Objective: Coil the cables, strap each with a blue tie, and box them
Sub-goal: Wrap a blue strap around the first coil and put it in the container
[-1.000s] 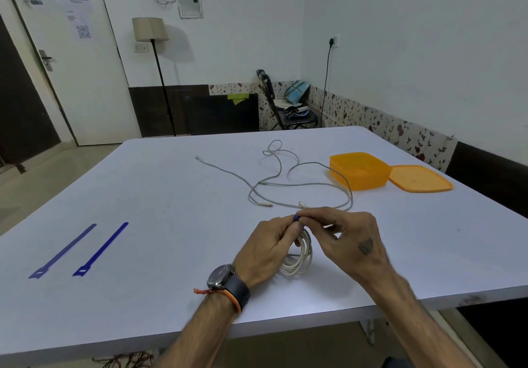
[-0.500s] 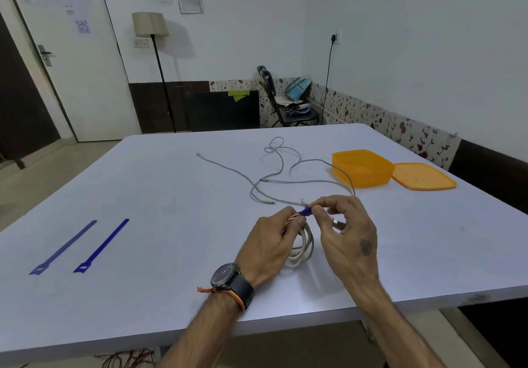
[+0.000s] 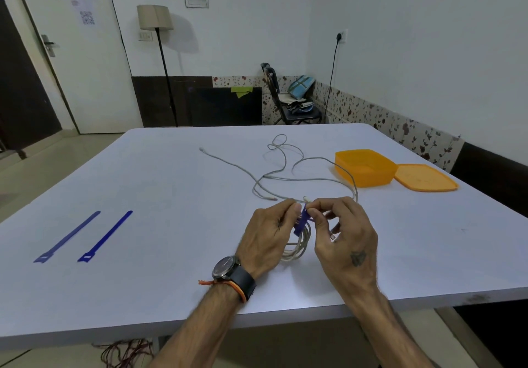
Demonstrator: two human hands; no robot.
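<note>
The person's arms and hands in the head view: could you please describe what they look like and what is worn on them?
Both forearms are bare, with no sleeves in view. The left hand has a dark round-faced wristwatch on a black strap at its wrist, with an orange cord bracelet just below it. The right hand wears nothing; its back carries a small dark triangular tattoo.

Both my forearms are bare, no sleeves reaching into view, with dark hair along them. On my left wrist I wear a watch (image 3: 228, 267) with a round dark face, a grey metal case and a black strap edged in orange. Just behind the watch, toward my elbow, sits a thin orange thread (image 3: 208, 282) with a frayed end. My right hand (image 3: 347, 237) carries a small dark triangular tattoo (image 3: 358, 258) on its back. My left hand (image 3: 267, 237) wears no rings.
</note>
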